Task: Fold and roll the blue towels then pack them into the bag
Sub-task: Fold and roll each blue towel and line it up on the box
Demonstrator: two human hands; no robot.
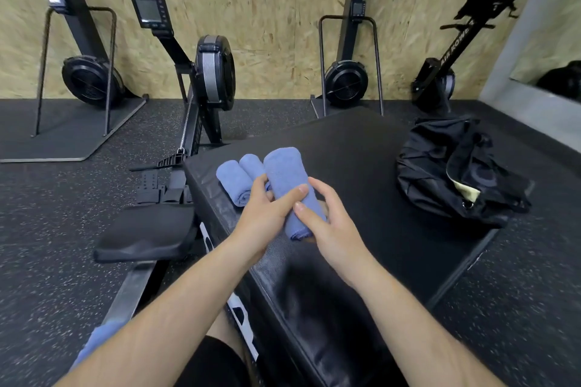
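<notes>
Three rolled blue towels lie side by side on a black padded box (361, 148). The nearest and largest roll (284, 176) is held by both hands: my left hand (267, 217) wraps over its middle from the left, and my right hand (330, 223) grips its near end from the right. Two smaller rolls, one at the far left (232, 181) and one in the middle (251, 163), rest just left of it, partly behind my left fingers. A black bag (456, 173) sits open on the box's right side, a yellowish lining showing inside.
A rowing machine (201, 97) with its black seat (147, 232) stands close on the left of the box. More rowers stand upright against the chipboard wall. Another bit of blue cloth (97, 342) shows low at the left, by my forearm. Speckled rubber floor surrounds the box.
</notes>
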